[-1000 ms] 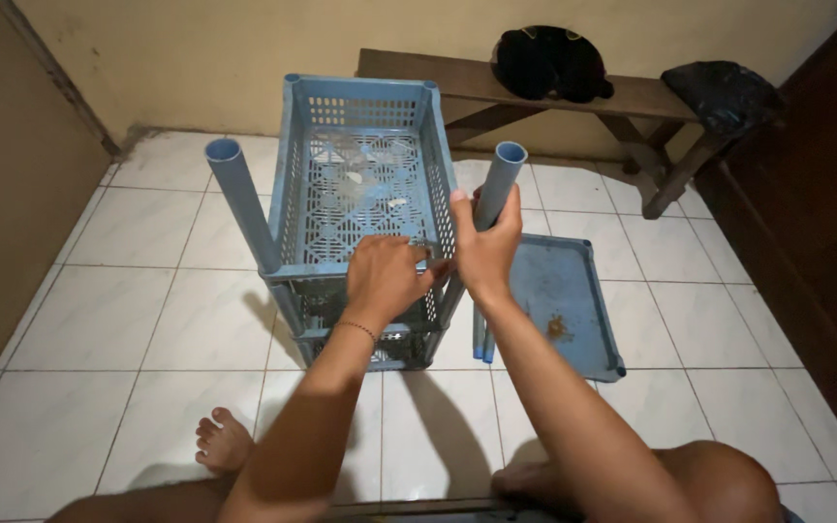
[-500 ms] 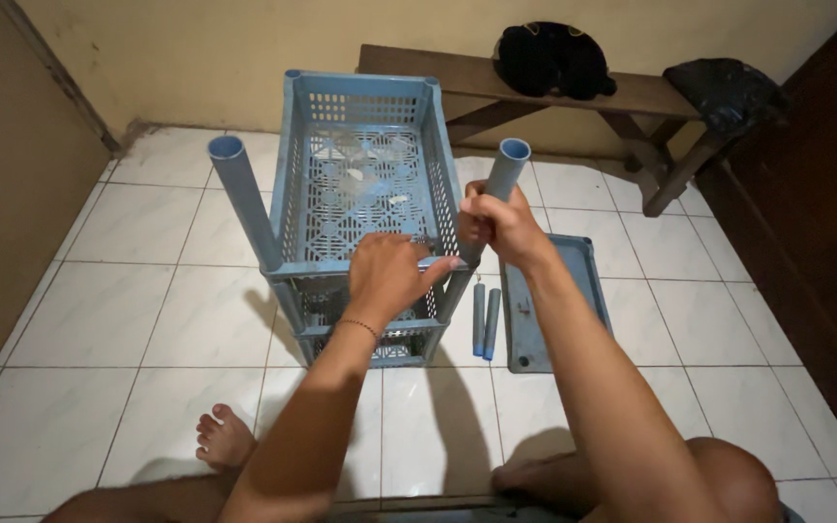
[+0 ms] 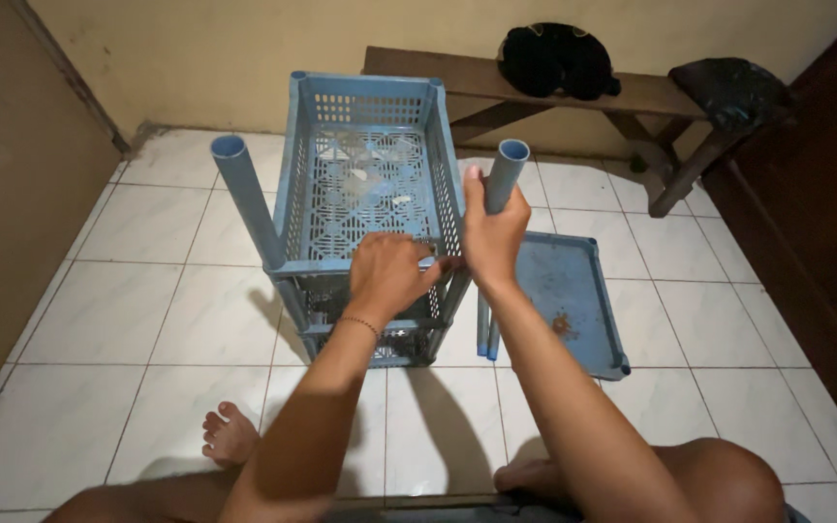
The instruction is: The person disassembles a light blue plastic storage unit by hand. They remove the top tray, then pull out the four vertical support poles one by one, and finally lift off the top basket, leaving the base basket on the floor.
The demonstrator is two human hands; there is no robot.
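Observation:
A blue plastic rack of perforated basket shelves (image 3: pixel 365 184) stands on the white tiled floor in front of me. Two grey-blue pipes rise from its near corners. My right hand (image 3: pixel 492 237) grips the right pipe (image 3: pixel 508 167) just below its open top. My left hand (image 3: pixel 386 276) rests on the near rim of the top basket, fingers curled over the edge by the right corner. The left pipe (image 3: pixel 242 199) stands free.
A flat blue tray (image 3: pixel 573 305) lies on the floor to the right, with two short pipe pieces (image 3: pixel 486 334) beside it. A wooden bench (image 3: pixel 583 97) with a black bag and a dark bundle runs along the back wall. My bare feet (image 3: pixel 228 438) are near.
My right hand loosened and regripped the right pipe, shifting slightly lower again. The view moved a little; the left hand stayed on the basket rim.

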